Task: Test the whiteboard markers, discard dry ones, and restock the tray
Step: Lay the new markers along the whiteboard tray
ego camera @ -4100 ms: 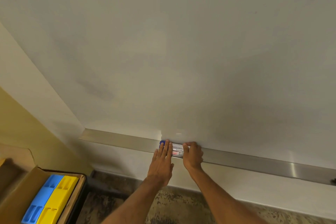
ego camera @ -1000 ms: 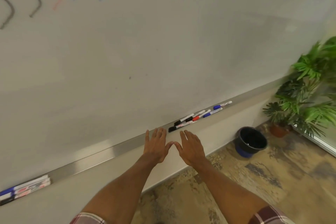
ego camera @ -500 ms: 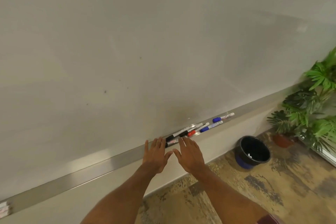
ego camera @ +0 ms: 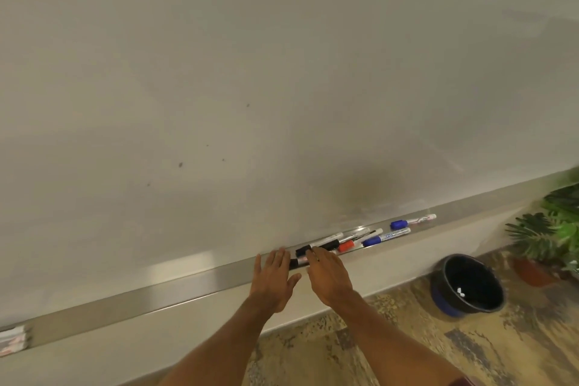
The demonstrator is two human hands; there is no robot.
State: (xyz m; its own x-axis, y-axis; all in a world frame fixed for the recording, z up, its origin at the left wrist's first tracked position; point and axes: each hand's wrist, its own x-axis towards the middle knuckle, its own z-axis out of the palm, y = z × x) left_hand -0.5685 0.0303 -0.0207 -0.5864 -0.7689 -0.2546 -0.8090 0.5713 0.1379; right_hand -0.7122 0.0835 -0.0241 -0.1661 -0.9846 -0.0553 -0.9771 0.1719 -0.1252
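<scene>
Whiteboard markers (ego camera: 372, 241) lying clustered on the long steel tray (ego camera: 188, 287). Bring the left hand (ego camera: 274, 276) and right hand (ego camera: 327, 279), both flat, spread and empty, down; pinch just the nearest black-capped marker (ego camera: 296, 262), without knocking neighbours.

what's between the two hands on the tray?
Head view: a black-capped white whiteboard marker lying in the long steel tray shows between the left hand and right hand.
</scene>
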